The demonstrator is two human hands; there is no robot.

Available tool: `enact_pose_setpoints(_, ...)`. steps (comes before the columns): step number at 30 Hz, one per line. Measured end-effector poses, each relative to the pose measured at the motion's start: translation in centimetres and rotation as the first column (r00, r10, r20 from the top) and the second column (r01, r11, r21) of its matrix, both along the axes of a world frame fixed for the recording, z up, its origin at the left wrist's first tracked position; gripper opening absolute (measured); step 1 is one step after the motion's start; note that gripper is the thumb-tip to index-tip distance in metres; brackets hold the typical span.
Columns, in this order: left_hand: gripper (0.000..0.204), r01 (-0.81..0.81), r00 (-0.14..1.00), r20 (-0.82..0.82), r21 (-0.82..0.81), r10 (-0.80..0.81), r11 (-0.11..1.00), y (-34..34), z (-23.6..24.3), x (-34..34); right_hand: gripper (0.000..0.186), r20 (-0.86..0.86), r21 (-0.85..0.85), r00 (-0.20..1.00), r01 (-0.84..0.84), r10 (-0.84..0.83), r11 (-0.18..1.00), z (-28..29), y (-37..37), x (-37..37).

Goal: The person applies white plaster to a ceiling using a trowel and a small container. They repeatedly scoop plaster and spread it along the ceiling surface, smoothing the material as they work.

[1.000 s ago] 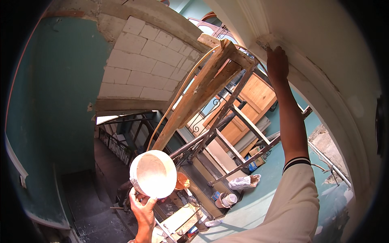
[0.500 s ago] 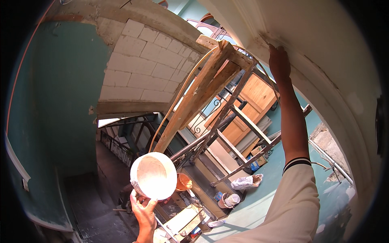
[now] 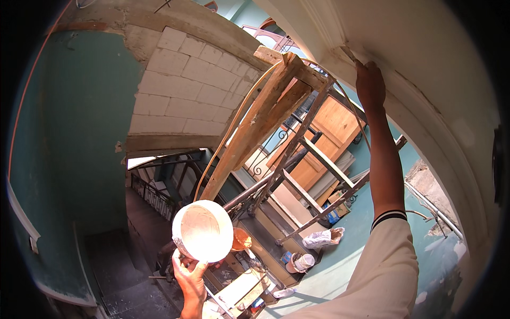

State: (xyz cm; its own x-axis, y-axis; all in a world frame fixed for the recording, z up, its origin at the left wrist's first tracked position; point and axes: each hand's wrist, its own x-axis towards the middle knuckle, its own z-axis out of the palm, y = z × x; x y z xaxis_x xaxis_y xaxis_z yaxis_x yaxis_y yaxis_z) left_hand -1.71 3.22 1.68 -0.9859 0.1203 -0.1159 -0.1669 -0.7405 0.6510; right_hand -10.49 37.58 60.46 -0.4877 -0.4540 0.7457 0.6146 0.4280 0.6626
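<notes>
A white round tub [image 3: 202, 231] is held up by my left hand [image 3: 189, 279] at the lower middle, its open top facing me. My fingers grip its lower side, and sunlight washes out much of its inside. Far up on the right, my right hand [image 3: 370, 85] is closed around a thin putty knife [image 3: 348, 52], its handle mostly hidden in the fist. The blade rests at the moulded cornice [image 3: 393, 80], where the pale surface looks smudged.
A wooden beam frame [image 3: 255, 119] and metal scaffold [image 3: 319, 159] stand ahead. Below lie dark stairs [image 3: 114, 260], an orange bucket [image 3: 241, 239], paint pails [image 3: 303, 262] and a white sack [image 3: 324, 238]. Wooden door panels [image 3: 334, 125] lean behind the scaffold. A teal wall [image 3: 85, 133] rises left.
My right hand has shifted slightly down and to the right along the cornice, with the blade showing more. The tub in my left hand has barely moved.
</notes>
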Motion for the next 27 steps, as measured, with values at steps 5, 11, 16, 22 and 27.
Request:
enact_pose_setpoints(5, 0.083, -0.003, 1.0, -0.008, 0.005, 0.003, 1.0, 0.4, -0.6, -0.1, 0.027, 0.107, 0.002, 0.99, -0.088, 0.087, 0.996, -1.1, 0.7, -0.1)
enact_pose_setpoints(11, 0.083, 0.027, 1.0, 0.011, 0.01, -0.027, 1.0, 0.5, 0.4, 0.0, 0.029, 0.121, -0.026, 0.993, -0.009, 0.012, 1.0, -1.9, 1.6, -3.0)
enact_pose_setpoints(16, 0.08, 0.025, 0.999, 0.023, -0.023, -0.025, 0.999, 0.4, -0.1, 0.2, 0.025, 0.032, -0.09, 0.999, -0.034, 0.037, 0.995, -2.6, 1.8, -4.7)
enact_pose_setpoints(22, 0.076, -0.029, 1.0, 0.005, -0.029, 0.029, 0.999, 0.0, -0.7, -0.2, 0.01, -0.021, 0.098, 0.994, 0.11, -0.109, 0.989, -3.2, -1.1, -4.4)
enact_pose_setpoints(27, 0.076, -0.044, 0.998, -0.038, -0.022, 0.043, 0.999, 0.1, -1.0, -0.3, 0.004, -0.058, 0.244, 0.966, 0.257, -0.25, 0.935, -1.8, -1.9, -3.8)
